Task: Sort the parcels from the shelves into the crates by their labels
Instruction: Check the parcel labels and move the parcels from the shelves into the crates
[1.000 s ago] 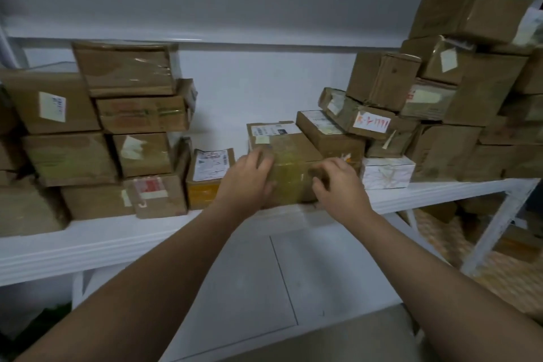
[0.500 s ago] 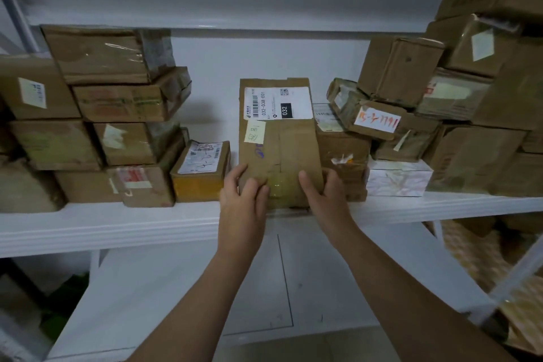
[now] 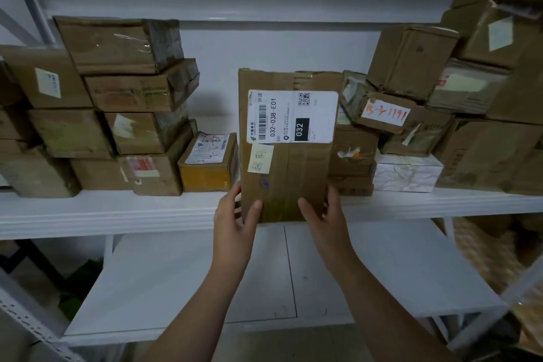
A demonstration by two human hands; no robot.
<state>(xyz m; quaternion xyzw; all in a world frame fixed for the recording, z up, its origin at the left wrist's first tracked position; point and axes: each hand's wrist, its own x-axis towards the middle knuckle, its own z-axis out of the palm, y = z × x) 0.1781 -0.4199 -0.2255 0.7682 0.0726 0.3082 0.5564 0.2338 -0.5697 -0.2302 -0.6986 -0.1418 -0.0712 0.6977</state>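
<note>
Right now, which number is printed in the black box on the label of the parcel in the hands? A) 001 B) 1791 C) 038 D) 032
D: the white label on the parcel, held upright by the left hand and right hand, shows 032 in white on its black box.

The brown cardboard parcel (image 3: 293,176) is held upright at the front edge of the shelf (image 3: 117,210), left hand (image 3: 235,223) and right hand (image 3: 326,219) gripping its lower corners — its white label (image 3: 292,117) reads 032-038-E01, sideways, with a yellow note (image 3: 261,159) stuck just below
</note>
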